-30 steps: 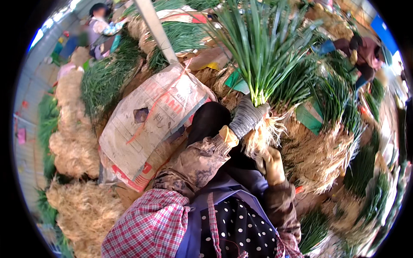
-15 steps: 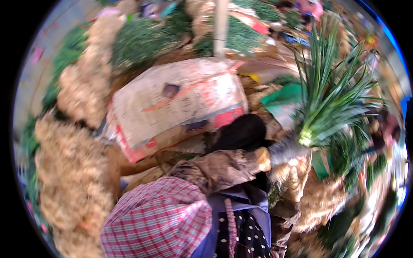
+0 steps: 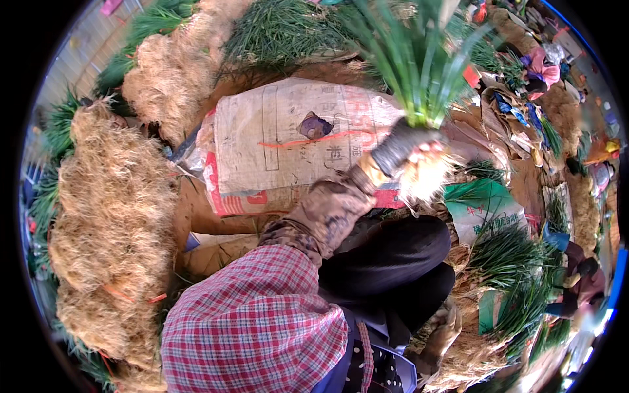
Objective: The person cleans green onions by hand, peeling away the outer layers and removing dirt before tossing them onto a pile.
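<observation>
My left hand (image 3: 401, 149), in a dark grey glove, is closed around the base of a bunch of leek-like green plants (image 3: 422, 85). The long leaves fan upward and are partly blurred; pale hairy roots (image 3: 424, 177) hang below the fist. The bunch is over the right end of a flattened, printed woven sack (image 3: 255, 154), in front of my dark-trousered knees. Lower down on the right, my right hand (image 3: 447, 331) is beside a heap of rooted plants (image 3: 478, 350), its tan fingers stretched out and nothing visible in them.
Long piles of plants, roots facing in, lie at the left (image 3: 111, 242) and back left (image 3: 164, 92). More greens (image 3: 285, 33) lie behind the sack. A green-and-white bag (image 3: 488, 206) is right of my knees. Another person (image 3: 583, 278) is at the far right.
My left hand has carried the bunch from the right toward the middle, over the sack's end. My right hand has drawn back lower. The whole view has shifted.
</observation>
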`<state>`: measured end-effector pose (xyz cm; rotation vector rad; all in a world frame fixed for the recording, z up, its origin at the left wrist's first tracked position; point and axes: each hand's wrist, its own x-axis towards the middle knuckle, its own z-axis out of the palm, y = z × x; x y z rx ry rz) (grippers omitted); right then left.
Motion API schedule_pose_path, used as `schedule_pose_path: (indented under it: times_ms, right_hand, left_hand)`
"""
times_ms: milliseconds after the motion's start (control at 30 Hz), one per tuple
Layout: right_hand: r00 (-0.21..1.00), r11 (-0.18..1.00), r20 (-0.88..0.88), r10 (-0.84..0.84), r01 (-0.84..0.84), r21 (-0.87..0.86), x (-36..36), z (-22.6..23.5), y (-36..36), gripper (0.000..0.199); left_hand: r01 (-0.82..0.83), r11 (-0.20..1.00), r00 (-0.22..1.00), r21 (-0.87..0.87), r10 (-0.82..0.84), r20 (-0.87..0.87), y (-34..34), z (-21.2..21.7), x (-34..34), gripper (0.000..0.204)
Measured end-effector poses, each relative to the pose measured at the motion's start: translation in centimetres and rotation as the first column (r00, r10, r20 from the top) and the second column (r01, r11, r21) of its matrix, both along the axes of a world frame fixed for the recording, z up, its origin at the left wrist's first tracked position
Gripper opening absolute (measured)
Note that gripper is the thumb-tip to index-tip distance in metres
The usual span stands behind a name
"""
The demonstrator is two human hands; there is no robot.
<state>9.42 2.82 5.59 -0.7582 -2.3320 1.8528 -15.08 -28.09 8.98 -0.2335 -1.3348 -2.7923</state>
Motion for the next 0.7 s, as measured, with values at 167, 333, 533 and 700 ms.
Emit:
schedule_pose_path:
  times_ms: [167, 333, 533, 700]
  right_hand:
    - [0.998, 0.998, 0.053, -0.041, 0.043, -0.044, 2.2, -1.0, 1.0, 0.035]
    - [0.998, 0.999, 0.058, 0.027, -0.025, -0.038, 1.7, -1.4, 1.6, 0.032]
    - [0.995, 0.999, 0.090, 0.034, -0.038, 0.035, 0.5, -0.8, 1.3, 0.033]
    - [0.995, 0.997, 0.096, -0.014, 0.022, -0.078, 1.0, -1.4, 1.6, 0.034]
  left_hand:
    - [-0.016, 0.990, 0.994, 0.138, 0.000, 0.109, -9.3, -15.8, -2.3, 0.025]
    - [0.142, 0.716, 0.832, 0.684, -0.461, 0.309, -14.5, -31.0, -1.0, 0.021]
    - [-0.251, 0.968, 0.829, -0.008, 0.219, 0.515, -12.9, -29.3, -1.7, 0.022]
    - [-0.152, 0.837, 0.665, -0.526, 0.480, 0.572, -15.5, -21.9, 1.7, 0.022]
